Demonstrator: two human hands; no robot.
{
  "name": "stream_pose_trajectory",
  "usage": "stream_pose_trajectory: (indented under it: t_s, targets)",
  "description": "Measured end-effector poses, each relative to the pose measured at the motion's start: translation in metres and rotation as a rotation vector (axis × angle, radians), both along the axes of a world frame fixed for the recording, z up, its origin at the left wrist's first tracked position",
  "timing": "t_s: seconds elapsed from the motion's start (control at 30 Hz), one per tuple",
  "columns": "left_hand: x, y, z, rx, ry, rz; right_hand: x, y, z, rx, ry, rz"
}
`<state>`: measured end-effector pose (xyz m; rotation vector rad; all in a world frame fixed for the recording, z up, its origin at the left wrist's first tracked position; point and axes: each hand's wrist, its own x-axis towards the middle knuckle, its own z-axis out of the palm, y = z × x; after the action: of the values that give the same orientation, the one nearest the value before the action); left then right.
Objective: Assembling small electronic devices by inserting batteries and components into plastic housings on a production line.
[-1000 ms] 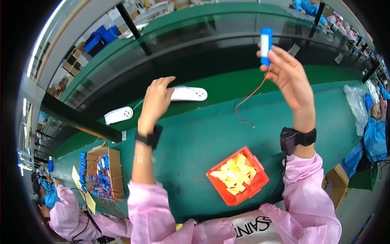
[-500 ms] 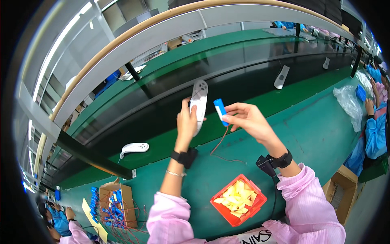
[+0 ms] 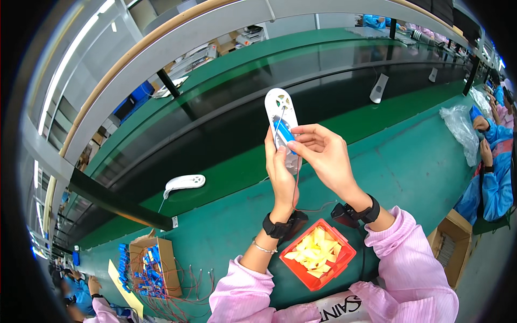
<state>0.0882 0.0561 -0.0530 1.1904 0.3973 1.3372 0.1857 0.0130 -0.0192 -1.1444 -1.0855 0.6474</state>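
Observation:
A long white plastic housing (image 3: 273,97), rounded at its upper end, lies in my left hand (image 3: 280,177), whose fingers wrap its lower half with the hollow inner side showing. My right hand (image 3: 328,159) pinches a blue cylindrical battery (image 3: 283,129) between thumb and fingers. The battery lies lengthwise at the housing's cavity; whether it is fully seated I cannot tell. Thin red and dark wires (image 3: 297,188) trail from its lower end past my left wrist. Below my wrists, a red plastic bin (image 3: 345,261) holds several pale yellow pieces (image 3: 312,250).
At the left stands a cardboard box (image 3: 168,258) of blue batteries with tangled wires. Another white housing (image 3: 186,183) lies on the dark conveyor belt (image 3: 231,129), with a further white housing (image 3: 379,89) farther right. Clear plastic bags (image 3: 460,132) and a co-worker's blue sleeve (image 3: 493,172) are at the right.
The housing has turned to show its inner side. My right hand has brought the battery leftward and down onto it, and both hands now meet there.

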Motion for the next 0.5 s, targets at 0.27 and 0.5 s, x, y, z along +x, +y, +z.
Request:
stream_pose_trajectory:
  t_s: [0.27,0.5]
  targets:
    - [0.007,-0.004,-0.013,0.077,0.019,0.092,-0.012,0.0,-0.004,0.093,-0.064,-0.06]
    - [0.004,-0.01,-0.001,0.082,-0.017,-0.019,-0.02,-0.003,-0.014,0.317,-0.549,-0.269]
